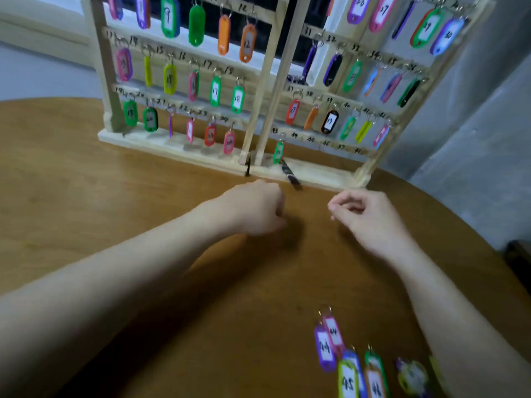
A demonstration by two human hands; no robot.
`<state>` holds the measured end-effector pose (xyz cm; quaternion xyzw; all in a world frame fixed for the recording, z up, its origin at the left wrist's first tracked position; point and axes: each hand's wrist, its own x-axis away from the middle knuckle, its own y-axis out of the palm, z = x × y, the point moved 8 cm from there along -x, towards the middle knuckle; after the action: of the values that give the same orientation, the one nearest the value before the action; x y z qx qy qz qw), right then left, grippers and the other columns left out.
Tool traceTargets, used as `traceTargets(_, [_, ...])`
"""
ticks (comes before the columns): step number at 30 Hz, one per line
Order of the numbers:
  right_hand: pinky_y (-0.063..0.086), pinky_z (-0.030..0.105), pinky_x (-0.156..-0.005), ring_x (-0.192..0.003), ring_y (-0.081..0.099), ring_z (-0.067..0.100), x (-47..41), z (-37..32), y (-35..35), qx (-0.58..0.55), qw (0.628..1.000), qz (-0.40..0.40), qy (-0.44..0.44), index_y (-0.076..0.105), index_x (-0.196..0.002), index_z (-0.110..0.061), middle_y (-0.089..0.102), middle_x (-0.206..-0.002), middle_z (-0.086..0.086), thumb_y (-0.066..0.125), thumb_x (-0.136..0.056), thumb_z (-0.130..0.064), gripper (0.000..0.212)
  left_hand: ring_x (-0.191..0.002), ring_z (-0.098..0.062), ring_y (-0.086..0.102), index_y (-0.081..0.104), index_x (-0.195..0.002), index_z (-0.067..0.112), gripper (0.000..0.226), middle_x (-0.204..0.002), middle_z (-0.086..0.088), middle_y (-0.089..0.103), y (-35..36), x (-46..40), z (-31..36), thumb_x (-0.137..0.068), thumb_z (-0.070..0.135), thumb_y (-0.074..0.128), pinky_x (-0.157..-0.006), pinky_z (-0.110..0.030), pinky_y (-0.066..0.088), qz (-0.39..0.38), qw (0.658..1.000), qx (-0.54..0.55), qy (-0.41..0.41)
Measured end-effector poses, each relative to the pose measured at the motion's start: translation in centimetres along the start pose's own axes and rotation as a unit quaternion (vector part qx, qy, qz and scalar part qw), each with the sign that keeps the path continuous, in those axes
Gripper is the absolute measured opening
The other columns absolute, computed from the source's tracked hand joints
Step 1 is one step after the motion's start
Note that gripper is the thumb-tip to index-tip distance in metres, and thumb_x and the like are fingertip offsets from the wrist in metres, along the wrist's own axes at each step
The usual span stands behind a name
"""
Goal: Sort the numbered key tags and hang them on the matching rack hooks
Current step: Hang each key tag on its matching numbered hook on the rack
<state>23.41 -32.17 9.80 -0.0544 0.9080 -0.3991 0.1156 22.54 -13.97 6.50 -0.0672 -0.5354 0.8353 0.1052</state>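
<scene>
Where rack (258, 165) stands, bright numbered tags (330, 340)

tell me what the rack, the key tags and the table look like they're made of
Rack: looks like pale unfinished wood, with faint grain and numbers handwritten on it.
Key tags: probably glossy coloured plastic with white paper label inserts, hanging on metal rings.
Table: brown wood-grain surface with a low sheen; solid wood or veneer can't be told.
</scene>
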Motion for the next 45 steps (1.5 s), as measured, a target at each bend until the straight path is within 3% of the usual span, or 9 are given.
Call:
traceTargets(9, [0.038, 0.002, -0.073, -0.09, 0.057, -0.01, 12.1, 0.8, 0.0, 0.12, 0.988, -0.094, 0.004, 0.078, -0.092, -0.027, 0.069, -0.093, -0.015, 0.074, -0.091, -0.023, 0.006, -0.086, -0.001, 0.062, 0.074, -0.097, 0.025, 0.01, -0.09, 0.013, 0.071, 5.4, 7.2, 5.7, -0.094, 0.032, 0.067, -0.082, -0.024, 0.049, 0.022, 0.972, 0.18, 0.151])
traceTargets(15, [0.043, 0.027, -0.089, -0.1, 0.055, 0.007, 13.8, 2.6, 1.3, 0.158, 0.983, -0.09, 0.031, 0.077, -0.093, -0.03, 0.066, -0.094, -0.015, 0.073, -0.09, -0.032, 0.005, -0.074, -0.008, 0.062, 0.071, -0.1, 0.026, 0.017, -0.076, 0.012, 0.066, 7.0, 8.6, 6.9, -0.086, 0.034, 0.076, -0.075, -0.022, 0.048, -0.056, 0.96, 0.183, 0.206])
traceTargets(19, [0.042, 0.021, -0.078, -0.088, 0.056, 0.004, 13.6, 2.5, 2.1, 0.142, 0.985, -0.098, 0.033, 0.077, -0.087, -0.027, 0.064, -0.082, -0.013, 0.078, -0.085, -0.031, 0.004, -0.088, -0.003, 0.06, 0.068, -0.101, 0.031, 0.022, -0.079, 0.017, 0.062, 7.8, 8.7, 7.2, -0.085, 0.043, 0.076, -0.087, -0.005, 0.024, -0.088, 0.964, 0.129, 0.216])
traceTargets(23, [0.036, 0.006, -0.069, -0.08, 0.053, 0.0, 13.2, 2.1, 2.4, 0.147, 0.984, -0.094, 0.033, 0.078, -0.087, -0.021, 0.061, -0.077, -0.014, 0.074, -0.088, -0.022, 0.004, -0.094, -0.006, 0.059, 0.071, -0.099, 0.032, 0.015, -0.08, 0.016, 0.063, 8.1, 8.5, 7.1, -0.087, 0.038, 0.075, -0.092, -0.011, 0.02, -0.092, 0.961, 0.137, 0.222])
traceTargets(27, [0.038, 0.013, -0.065, -0.078, 0.054, 0.002, 12.8, 2.2, 2.7, 0.164, 0.981, -0.093, 0.044, 0.074, -0.078, -0.025, 0.06, -0.076, -0.015, 0.07, -0.089, -0.02, 0.013, -0.094, -0.005, 0.06, 0.072, -0.093, 0.031, 0.004, -0.083, 0.02, 0.065, 8.2, 8.3, 7.2, -0.09, 0.033, 0.074, -0.091, -0.002, 0.015, -0.082, 0.958, 0.142, 0.237])
traceTargets(30, [0.04, 0.014, -0.062, -0.078, 0.057, 0.003, 12.7, 2.3, 2.8, 0.161, 0.981, -0.096, 0.058, 0.076, -0.081, -0.025, 0.063, -0.077, -0.013, 0.069, -0.09, -0.025, 0.011, -0.093, -0.005, 0.062, 0.074, -0.092, 0.026, 0.006, -0.087, 0.018, 0.069, 8.2, 8.2, 7.0, -0.09, 0.032, 0.073, -0.092, 0.0, 0.017, -0.077, 0.956, 0.15, 0.239])
traceTargets(35, [0.041, 0.013, -0.055, -0.067, 0.058, 0.001, 12.7, 2.2, 3.0, 0.144, 0.981, -0.103, 0.077, 0.075, -0.078, -0.026, 0.063, -0.068, -0.012, 0.073, -0.087, -0.028, 0.01, -0.084, -0.003, 0.064, 0.075, -0.089, 0.026, 0.002, -0.086, 0.015, 0.072, 8.1, 7.8, 6.6, -0.089, 0.024, 0.073, -0.083, -0.018, 0.046, -0.07, 0.949, 0.191, 0.241])
traceTargets(38, [0.041, 0.014, -0.05, -0.053, 0.055, -0.002, 12.6, 2.4, 3.4, 0.132, 0.98, -0.118, 0.086, 0.074, -0.073, -0.024, 0.06, -0.056, -0.011, 0.072, -0.085, -0.02, 0.012, -0.084, -0.002, 0.063, 0.074, -0.088, 0.027, 0.003, -0.085, 0.016, 0.07, 8.0, 7.7, 6.5, -0.089, 0.024, 0.073, -0.081, -0.016, 0.044, -0.062, 0.951, 0.185, 0.241])
traceTargets(45, [0.042, 0.013, -0.053, -0.06, 0.059, -0.001, 12.2, 2.5, 3.4, 0.112, 0.985, -0.103, 0.086, 0.074, -0.08, -0.029, 0.069, -0.068, -0.01, 0.069, -0.093, -0.026, 0.014, -0.086, 0.0, 0.054, 0.073, -0.085, 0.026, 0.004, -0.082, 0.02, 0.06, 6.5, 7.2, 5.5, -0.087, 0.028, 0.075, -0.086, -0.025, 0.045, 0.025, 0.959, 0.117, 0.257])
